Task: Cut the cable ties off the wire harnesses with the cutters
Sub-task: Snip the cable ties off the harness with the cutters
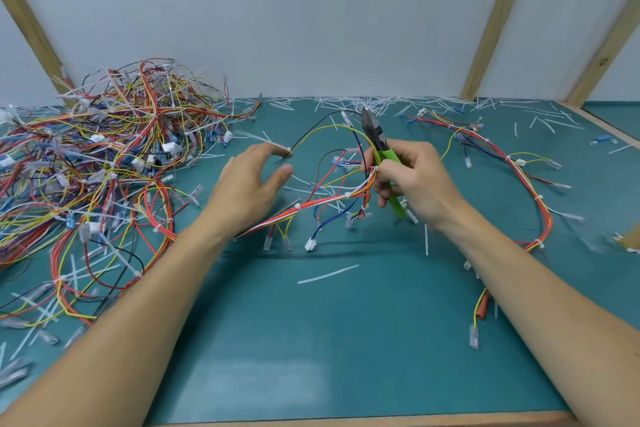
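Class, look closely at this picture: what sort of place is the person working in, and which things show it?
Probably a workshop bench for wiring rework. A big tangle of wire harnesses lies on a green mat, cut cable ties litter it, and the right hand holds green-handled cutters.

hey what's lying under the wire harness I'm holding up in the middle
Under the raised wire harness lies the green mat, strewn with cut white cable tie pieces. The right hand and left hand cover some of the mat.
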A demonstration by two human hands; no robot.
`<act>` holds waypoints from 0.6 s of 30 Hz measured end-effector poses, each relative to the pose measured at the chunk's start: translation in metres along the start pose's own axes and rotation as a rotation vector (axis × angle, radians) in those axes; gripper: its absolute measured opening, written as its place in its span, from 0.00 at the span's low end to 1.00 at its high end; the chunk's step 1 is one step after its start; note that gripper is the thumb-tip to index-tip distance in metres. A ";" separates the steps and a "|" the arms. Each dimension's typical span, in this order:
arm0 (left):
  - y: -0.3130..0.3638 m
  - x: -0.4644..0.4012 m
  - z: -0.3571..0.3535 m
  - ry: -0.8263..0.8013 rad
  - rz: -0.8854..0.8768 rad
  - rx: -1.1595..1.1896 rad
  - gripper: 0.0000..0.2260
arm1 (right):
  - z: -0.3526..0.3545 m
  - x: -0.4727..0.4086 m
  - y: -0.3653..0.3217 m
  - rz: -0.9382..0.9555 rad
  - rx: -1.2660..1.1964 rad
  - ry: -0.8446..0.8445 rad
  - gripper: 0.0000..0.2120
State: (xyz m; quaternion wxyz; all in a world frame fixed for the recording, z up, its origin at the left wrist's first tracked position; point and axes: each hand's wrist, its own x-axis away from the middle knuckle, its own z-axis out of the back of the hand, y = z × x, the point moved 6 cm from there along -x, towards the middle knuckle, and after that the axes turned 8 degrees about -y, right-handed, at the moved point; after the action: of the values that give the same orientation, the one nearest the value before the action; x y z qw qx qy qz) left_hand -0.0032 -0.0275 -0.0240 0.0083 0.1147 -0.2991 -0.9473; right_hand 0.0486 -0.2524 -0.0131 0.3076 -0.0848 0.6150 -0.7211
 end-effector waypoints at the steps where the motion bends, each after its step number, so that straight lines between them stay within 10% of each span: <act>1: 0.002 0.001 0.003 0.037 -0.012 0.046 0.08 | 0.001 -0.001 0.002 -0.013 -0.004 0.016 0.09; 13: 0.011 0.006 0.016 0.255 -0.041 0.492 0.09 | 0.049 0.004 -0.011 0.057 -0.074 0.473 0.08; 18: 0.019 0.007 0.011 0.207 -0.099 0.522 0.11 | 0.036 0.017 -0.045 0.284 0.330 0.478 0.01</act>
State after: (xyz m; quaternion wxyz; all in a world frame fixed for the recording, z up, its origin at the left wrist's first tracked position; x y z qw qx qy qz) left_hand -0.0131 -0.0379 -0.0059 -0.0373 0.2236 -0.5245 -0.8207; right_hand 0.0376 -0.2894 0.0330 0.2615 0.2248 0.5503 -0.7604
